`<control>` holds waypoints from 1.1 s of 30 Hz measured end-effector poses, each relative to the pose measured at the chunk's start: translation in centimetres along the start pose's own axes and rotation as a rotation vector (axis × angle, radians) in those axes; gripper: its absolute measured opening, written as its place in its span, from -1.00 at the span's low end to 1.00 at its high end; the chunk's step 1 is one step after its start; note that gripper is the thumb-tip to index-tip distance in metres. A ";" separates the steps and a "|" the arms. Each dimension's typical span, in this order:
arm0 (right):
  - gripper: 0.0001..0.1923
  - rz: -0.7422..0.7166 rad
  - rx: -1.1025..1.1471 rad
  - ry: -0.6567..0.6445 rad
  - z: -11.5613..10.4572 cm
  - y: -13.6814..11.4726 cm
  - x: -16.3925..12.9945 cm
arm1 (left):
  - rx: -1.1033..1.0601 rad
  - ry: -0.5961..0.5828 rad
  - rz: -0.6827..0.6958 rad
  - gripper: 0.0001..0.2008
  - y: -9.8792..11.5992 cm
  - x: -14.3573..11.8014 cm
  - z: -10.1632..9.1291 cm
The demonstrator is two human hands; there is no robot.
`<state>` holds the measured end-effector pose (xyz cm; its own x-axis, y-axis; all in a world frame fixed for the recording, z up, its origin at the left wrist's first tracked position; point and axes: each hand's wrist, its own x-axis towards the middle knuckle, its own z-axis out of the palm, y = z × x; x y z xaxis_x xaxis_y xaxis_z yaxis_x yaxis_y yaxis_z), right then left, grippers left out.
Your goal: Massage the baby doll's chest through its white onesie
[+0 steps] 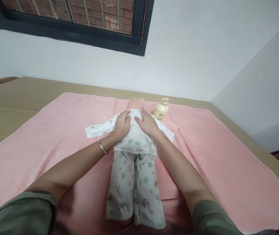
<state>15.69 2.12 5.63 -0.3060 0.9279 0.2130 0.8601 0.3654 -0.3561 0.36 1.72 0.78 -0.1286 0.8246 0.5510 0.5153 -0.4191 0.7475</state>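
Your left hand (123,124) and right hand (148,123) lie flat, unclenched, covering some of the doll (136,138). Can't see its face, bottle (161,110) looks partly blocked too.

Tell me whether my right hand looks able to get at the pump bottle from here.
Likely yes: the right hand rests on the patterned top, and the pump bottle stands close by, just past the sleeve. Its pump head looks uncovered.

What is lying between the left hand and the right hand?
In the head view, a strip of the white printed top shows between the left hand and the right hand.
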 end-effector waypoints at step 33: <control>-0.40 0.014 -0.251 -0.002 0.4 -3.4 -2.4 | 0.399 -0.317 0.018 -0.56 0.1 1.9 -1.6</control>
<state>13.38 -1.34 5.97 -0.2942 0.9330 0.2075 0.9386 0.3230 -0.1214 -1.21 2.60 2.53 0.1146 0.9194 0.3764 0.8067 -0.3072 0.5048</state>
